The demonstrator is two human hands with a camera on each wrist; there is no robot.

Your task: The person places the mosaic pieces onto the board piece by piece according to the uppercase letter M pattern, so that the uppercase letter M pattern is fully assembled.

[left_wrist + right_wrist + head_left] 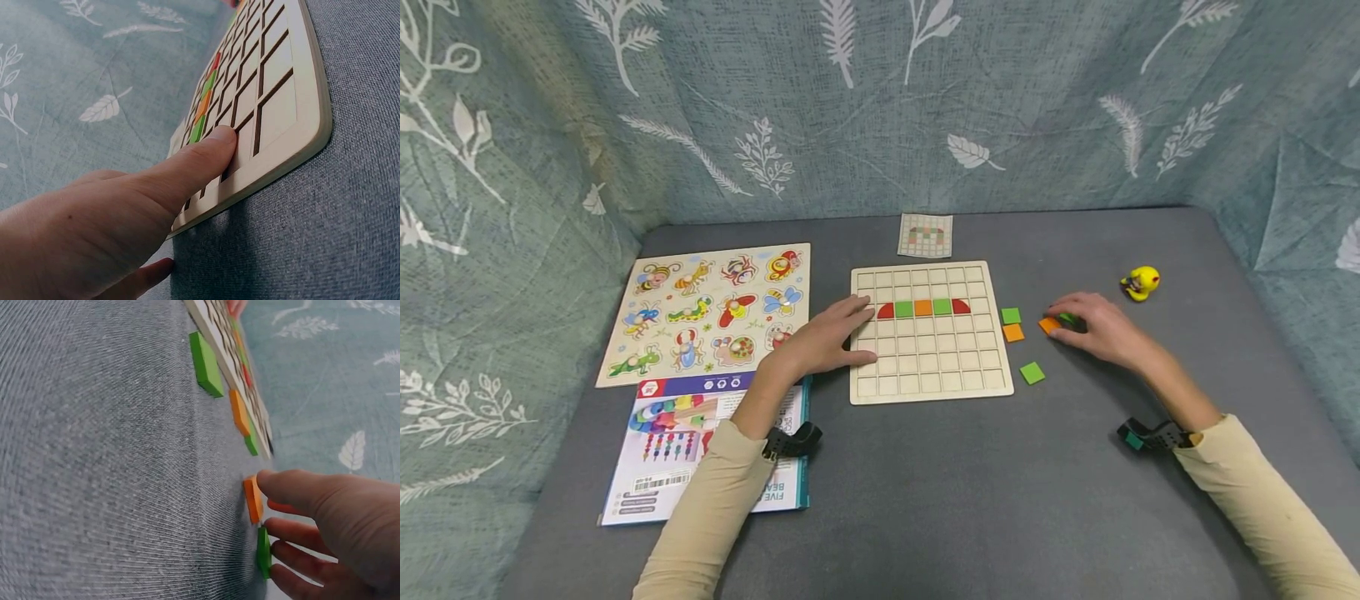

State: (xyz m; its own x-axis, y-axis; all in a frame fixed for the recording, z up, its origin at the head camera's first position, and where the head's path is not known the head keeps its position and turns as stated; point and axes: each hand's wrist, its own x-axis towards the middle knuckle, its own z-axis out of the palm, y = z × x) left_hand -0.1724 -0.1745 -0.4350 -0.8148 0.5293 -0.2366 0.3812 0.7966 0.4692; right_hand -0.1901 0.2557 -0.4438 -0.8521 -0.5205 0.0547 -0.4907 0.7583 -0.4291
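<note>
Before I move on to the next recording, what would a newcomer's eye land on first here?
Most likely the row of red, green and orange pieces on the pale grid board, with the left hand at its left edge. To the board's right, the right hand is at an orange tile, beside a green tile. Farther right, a bright yellow toy also stands out.

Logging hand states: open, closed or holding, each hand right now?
Left hand: open, resting on the wooden grid board.
Right hand: at an orange square tile and a green tile; whether it grips either cannot be told.
</note>
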